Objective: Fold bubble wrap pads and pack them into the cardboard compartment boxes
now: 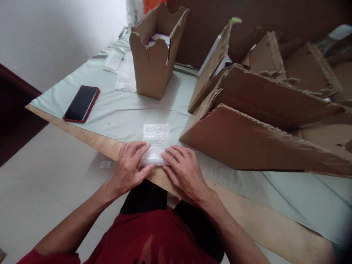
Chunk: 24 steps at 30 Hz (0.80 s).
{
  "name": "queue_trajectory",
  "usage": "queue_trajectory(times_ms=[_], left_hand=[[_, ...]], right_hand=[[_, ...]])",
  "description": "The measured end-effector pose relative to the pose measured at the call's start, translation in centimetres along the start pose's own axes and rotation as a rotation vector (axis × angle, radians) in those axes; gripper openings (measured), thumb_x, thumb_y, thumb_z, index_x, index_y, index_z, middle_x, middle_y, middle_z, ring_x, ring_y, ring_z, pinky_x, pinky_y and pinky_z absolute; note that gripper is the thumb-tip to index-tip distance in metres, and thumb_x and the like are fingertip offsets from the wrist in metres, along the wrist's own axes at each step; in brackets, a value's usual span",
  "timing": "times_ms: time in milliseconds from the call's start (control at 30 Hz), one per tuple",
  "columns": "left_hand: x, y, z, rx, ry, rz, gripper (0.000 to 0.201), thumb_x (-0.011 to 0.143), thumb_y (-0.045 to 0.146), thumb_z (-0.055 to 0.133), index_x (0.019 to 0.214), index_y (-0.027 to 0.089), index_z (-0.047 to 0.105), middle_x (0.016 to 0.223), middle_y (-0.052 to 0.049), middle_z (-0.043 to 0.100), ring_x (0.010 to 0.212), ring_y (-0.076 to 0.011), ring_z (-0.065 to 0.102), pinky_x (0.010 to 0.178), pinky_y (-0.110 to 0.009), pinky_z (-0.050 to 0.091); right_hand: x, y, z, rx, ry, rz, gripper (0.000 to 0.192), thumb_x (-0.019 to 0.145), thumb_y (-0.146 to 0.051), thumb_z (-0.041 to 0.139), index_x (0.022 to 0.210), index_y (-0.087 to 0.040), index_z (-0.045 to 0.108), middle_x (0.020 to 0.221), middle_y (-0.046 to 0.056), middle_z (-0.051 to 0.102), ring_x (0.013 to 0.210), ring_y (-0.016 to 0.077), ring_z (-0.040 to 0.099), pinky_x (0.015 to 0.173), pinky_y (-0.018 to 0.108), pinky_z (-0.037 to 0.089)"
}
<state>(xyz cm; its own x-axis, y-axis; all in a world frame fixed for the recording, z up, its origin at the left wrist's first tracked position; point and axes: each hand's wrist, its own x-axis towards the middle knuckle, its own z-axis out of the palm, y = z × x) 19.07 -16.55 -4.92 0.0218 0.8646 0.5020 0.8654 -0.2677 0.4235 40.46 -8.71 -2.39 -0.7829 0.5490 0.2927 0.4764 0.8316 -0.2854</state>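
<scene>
A strip of clear bubble wrap (156,137) lies on the pale green cloth at the table's near edge, its near end rolled up into a small bundle. My left hand (129,167) presses on the left side of that rolled end, fingers bent over it. My right hand (183,169) rests on its right side, fingers pointing left onto the roll. What is inside the roll is hidden.
A red-cased phone (81,103) lies screen up at the left. An open cardboard box (154,55) stands behind the wrap. Large torn cardboard boxes (255,135) crowd the right side. More plastic wrap (121,71) lies at the far left. The wooden table edge (90,137) runs diagonally.
</scene>
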Motion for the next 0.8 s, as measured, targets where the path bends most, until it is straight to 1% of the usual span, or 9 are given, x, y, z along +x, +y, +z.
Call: queue_trajectory(times_ms=[100, 200, 333, 433, 500, 567, 633, 733, 800], left_hand=[[-0.7, 0.7, -0.9, -0.1, -0.064, 0.031, 0.041, 0.096, 0.022, 0.065, 0.136, 0.018, 0.056, 0.121, -0.013, 0.069, 0.116, -0.0294, 0.063, 0.101, -0.047, 0.05], [-0.6, 0.9, -1.1, -0.196, -0.08, -0.038, 0.043, 0.097, 0.018, 0.061, 0.139, 0.019, 0.055, 0.114, -0.01, 0.073, 0.106, -0.0249, 0.066, 0.094, -0.041, 0.053], [0.7, -0.2, 0.0, -0.039, -0.041, -0.106, 0.037, 0.099, 0.028, 0.063, 0.134, 0.017, 0.061, 0.102, -0.009, 0.073, 0.094, -0.026, 0.066, 0.087, -0.043, 0.054], [1.4, -0.8, 0.7, 0.06, 0.011, -0.14, 0.035, 0.098, 0.033, 0.064, 0.13, 0.018, 0.064, 0.107, -0.01, 0.072, 0.099, -0.0284, 0.065, 0.091, -0.047, 0.054], [1.3, -0.5, 0.6, 0.023, 0.067, -0.179, 0.033, 0.098, 0.034, 0.064, 0.128, 0.019, 0.065, 0.109, -0.01, 0.071, 0.102, -0.0283, 0.066, 0.093, -0.048, 0.055], [0.6, 0.2, 0.1, -0.089, 0.112, -0.284, 0.035, 0.097, 0.034, 0.066, 0.129, 0.021, 0.065, 0.111, -0.009, 0.071, 0.103, -0.0259, 0.068, 0.094, -0.046, 0.058], [-0.5, 1.2, -0.5, -0.297, 0.109, -0.449, 0.041, 0.097, 0.034, 0.066, 0.136, 0.022, 0.061, 0.118, -0.009, 0.071, 0.104, -0.023, 0.071, 0.094, -0.042, 0.061], [-1.7, 2.5, -1.0, -0.707, 0.015, -0.641, 0.06, 0.095, 0.033, 0.068, 0.151, 0.022, 0.047, 0.131, -0.013, 0.07, 0.113, -0.0233, 0.074, 0.097, -0.039, 0.063], [-2.0, 3.2, -0.9, -0.918, -0.042, -0.69, 0.072, 0.094, 0.032, 0.07, 0.157, 0.021, 0.039, 0.132, -0.014, 0.071, 0.115, -0.0243, 0.074, 0.098, -0.038, 0.063]], right_hand=[[-0.2, -0.1, -0.4, 0.122, -0.009, 0.055, 0.022, 0.101, -0.018, 0.057, 0.12, -0.018, 0.068, 0.117, 0.009, 0.077, 0.116, 0.0271, 0.065, 0.104, 0.047, 0.045], [-0.8, -0.3, -1.0, 0.212, -0.002, 0.118, 0.024, 0.102, -0.023, 0.058, 0.125, -0.02, 0.066, 0.113, 0.008, 0.078, 0.107, 0.0245, 0.068, 0.098, 0.044, 0.049], [-1.3, -0.5, -0.9, 0.039, 0.111, 0.136, 0.032, 0.102, -0.028, 0.058, 0.131, -0.017, 0.063, 0.133, 0.017, 0.07, 0.121, 0.0313, 0.063, 0.099, 0.049, 0.05], [-0.7, -0.5, -0.2, -0.047, 0.028, 0.079, 0.037, 0.097, -0.026, 0.063, 0.133, -0.017, 0.063, 0.138, 0.019, 0.066, 0.128, 0.0341, 0.058, 0.104, 0.052, 0.046], [0.0, -0.2, 0.2, -0.04, -0.032, 0.076, 0.035, 0.097, -0.021, 0.063, 0.132, -0.017, 0.064, 0.135, 0.017, 0.068, 0.128, 0.0335, 0.059, 0.104, 0.052, 0.046], [0.5, 0.2, 0.5, 0.025, -0.021, 0.132, 0.032, 0.098, -0.016, 0.058, 0.129, -0.02, 0.066, 0.129, 0.014, 0.073, 0.122, 0.0309, 0.062, 0.102, 0.049, 0.047], [0.7, 0.3, 0.4, 0.142, 0.042, 0.221, 0.031, 0.099, -0.015, 0.054, 0.126, -0.023, 0.068, 0.123, 0.01, 0.076, 0.116, 0.0282, 0.066, 0.1, 0.047, 0.049], [0.0, -0.4, -0.5, 0.355, 0.101, 0.307, 0.029, 0.098, -0.017, 0.056, 0.123, -0.024, 0.069, 0.116, 0.007, 0.078, 0.108, 0.0256, 0.069, 0.098, 0.045, 0.05], [-1.0, -1.3, -1.3, 0.493, 0.06, 0.305, 0.028, 0.097, -0.017, 0.057, 0.121, -0.024, 0.071, 0.112, 0.006, 0.079, 0.104, 0.0239, 0.069, 0.098, 0.044, 0.051]])
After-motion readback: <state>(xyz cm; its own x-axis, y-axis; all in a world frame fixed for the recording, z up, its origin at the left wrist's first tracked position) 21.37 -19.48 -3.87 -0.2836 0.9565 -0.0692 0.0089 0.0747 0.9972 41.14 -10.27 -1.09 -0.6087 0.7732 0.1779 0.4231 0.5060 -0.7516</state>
